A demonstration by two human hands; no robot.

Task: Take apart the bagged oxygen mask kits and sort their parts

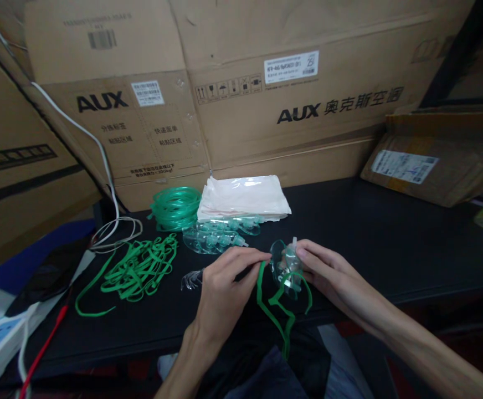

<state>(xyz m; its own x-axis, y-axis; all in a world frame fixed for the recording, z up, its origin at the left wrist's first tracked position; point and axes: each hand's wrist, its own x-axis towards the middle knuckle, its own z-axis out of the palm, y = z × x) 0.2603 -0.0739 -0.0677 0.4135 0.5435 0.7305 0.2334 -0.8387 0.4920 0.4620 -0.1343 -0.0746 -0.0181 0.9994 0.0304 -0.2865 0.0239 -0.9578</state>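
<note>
My right hand (322, 269) grips a clear green-tinted oxygen mask (292, 260) by its right side, above the table's front edge. At the mask's left edge, my left hand (233, 274) pinches a green elastic strap (289, 316) between thumb and fingers. The strap dangles below in a loose loop, partly across the front of the mask. More clear masks (214, 238) lie nested on the table beyond my left hand. To the left is a tangled heap of green straps (142, 271), with one strap trailing off it.
Coiled green tubing (176, 208) and a stack of white plastic packets (243, 197) stand behind the masks. Large cardboard boxes (233, 127) wall off the back. A smaller carton (436, 155) sits at right. White and red cables (56, 327) run along the left side.
</note>
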